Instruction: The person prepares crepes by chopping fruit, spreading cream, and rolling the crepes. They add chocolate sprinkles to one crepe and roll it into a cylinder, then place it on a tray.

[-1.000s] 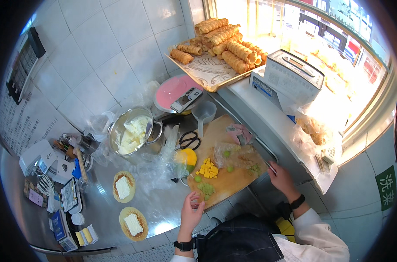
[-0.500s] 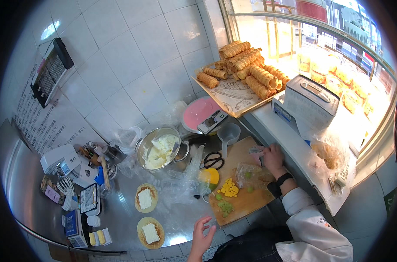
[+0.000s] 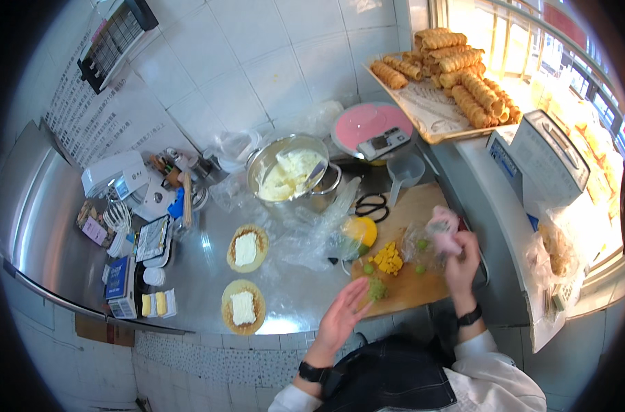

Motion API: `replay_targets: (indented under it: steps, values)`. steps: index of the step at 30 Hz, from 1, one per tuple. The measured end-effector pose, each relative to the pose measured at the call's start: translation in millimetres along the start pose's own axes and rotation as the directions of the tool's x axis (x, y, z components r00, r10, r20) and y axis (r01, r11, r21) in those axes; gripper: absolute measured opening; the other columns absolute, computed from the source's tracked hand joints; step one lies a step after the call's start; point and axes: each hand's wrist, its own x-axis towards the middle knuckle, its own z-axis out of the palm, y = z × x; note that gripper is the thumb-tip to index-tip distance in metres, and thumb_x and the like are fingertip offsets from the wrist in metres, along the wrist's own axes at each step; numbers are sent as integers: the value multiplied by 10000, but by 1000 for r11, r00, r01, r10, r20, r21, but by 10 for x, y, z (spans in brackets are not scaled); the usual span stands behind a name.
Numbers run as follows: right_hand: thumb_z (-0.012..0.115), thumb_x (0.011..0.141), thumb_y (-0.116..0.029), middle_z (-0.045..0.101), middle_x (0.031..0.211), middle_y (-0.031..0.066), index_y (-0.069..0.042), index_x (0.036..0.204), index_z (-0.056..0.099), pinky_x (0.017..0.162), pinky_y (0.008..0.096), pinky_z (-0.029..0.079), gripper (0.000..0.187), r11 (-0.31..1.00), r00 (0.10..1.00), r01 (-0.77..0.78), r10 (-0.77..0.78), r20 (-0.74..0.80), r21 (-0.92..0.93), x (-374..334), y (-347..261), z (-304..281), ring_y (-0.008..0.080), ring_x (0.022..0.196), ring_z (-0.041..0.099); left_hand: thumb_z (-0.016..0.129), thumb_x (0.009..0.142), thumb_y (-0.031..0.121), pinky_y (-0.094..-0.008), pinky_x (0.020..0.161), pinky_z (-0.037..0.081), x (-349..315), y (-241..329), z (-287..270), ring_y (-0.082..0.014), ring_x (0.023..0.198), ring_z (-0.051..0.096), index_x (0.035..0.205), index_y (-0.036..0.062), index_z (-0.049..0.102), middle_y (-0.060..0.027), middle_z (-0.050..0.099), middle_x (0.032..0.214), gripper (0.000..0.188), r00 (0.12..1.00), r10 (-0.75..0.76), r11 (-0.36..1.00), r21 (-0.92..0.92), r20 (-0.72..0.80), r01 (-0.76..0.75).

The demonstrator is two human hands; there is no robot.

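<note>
The left hand (image 3: 341, 314) is empty, its fingers loosely spread beside chopped green fruit (image 3: 376, 288) on the wooden board (image 3: 426, 285); the right hand (image 3: 461, 257) grips a pink cloth (image 3: 444, 223) at the board's right side. Diced yellow fruit (image 3: 386, 259) lies between them. Crumpled clear plastic (image 3: 305, 240) crowds the counter between the board and two cream-topped pancakes (image 3: 243, 307). Pale lettering shows on a blue box (image 3: 118, 278). Farther back are a steel pot (image 3: 265, 156) of cream, a tray (image 3: 463, 134) of pastry rolls (image 3: 477, 99) and a wall sheet (image 3: 113, 127) with rows of dark characters

Dark characters cover the white wall sheet (image 3: 113, 122), pale lettering the blue box (image 3: 117, 276).
</note>
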Motion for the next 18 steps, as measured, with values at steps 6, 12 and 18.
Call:
replay_targets:
  steps: [6,12,18]
  values:
    - [690,750,-60,608,1004,121,-72,1138,655,938,393,463,390,967,824,207,-255,507,150,-418,-1153,94,335,1072,550,406,1013,410,-400,1076,383,32,-306,65,-210,1302,468,1425,102,418,-54,493,1406,515,914,-112,894,-362,391,264]
    - [648,815,-57,652,1101,160,-61,1128,662,666,296,538,314,981,814,173,-193,548,88,-485,-1149,77,221,895,684,460,975,400,-456,1094,382,-48,-518,175,-257,1290,497,1392,74,442,-89,527,1365,530,893,-29,694,-634,449,342]
    - [613,844,-39,662,756,121,-21,983,662,663,307,516,148,969,927,-198,136,348,149,-463,-1036,-144,246,731,689,435,982,496,-458,1145,322,-135,-11,280,-314,1354,438,1440,-33,344,-203,409,1469,706,935,-290,952,165,203,259]
